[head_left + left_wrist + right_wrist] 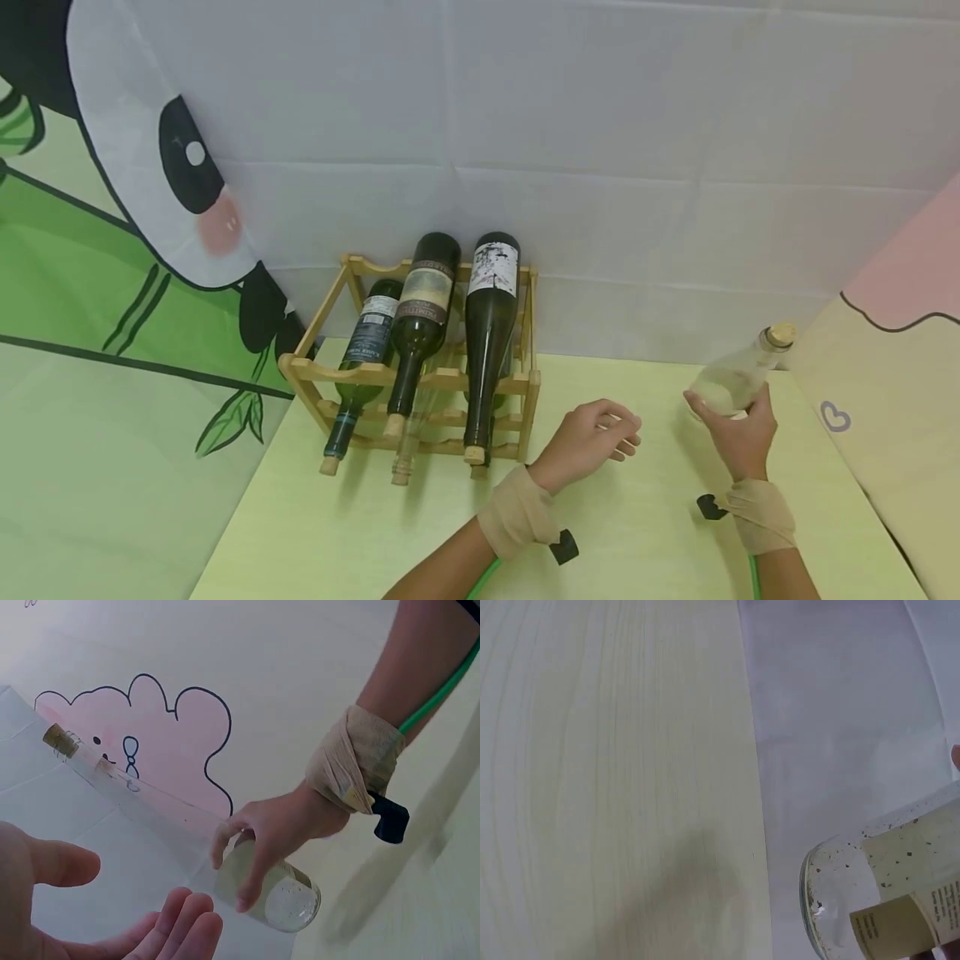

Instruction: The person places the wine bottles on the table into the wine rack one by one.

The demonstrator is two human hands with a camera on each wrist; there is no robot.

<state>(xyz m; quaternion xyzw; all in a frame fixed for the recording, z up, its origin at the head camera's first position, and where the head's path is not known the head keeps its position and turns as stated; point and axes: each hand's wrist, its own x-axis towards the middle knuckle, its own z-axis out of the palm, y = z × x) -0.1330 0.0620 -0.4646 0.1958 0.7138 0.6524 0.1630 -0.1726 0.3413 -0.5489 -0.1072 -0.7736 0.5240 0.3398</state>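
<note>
My right hand grips a clear glass bottle by its lower body at the right of the table. The bottle is tilted, its corked neck pointing up and to the right in the head view. In the left wrist view the fingers of the right hand curl round the glass near its base. A pale label shows on the bottle in the right wrist view. My left hand hovers over the table between the rack and the bottle, fingers loosely bent and nothing in them.
A wooden wine rack stands at the back left against the wall cloth. Several corked bottles lie in it, among them a dark bottle with a white label, their necks sticking out over the table.
</note>
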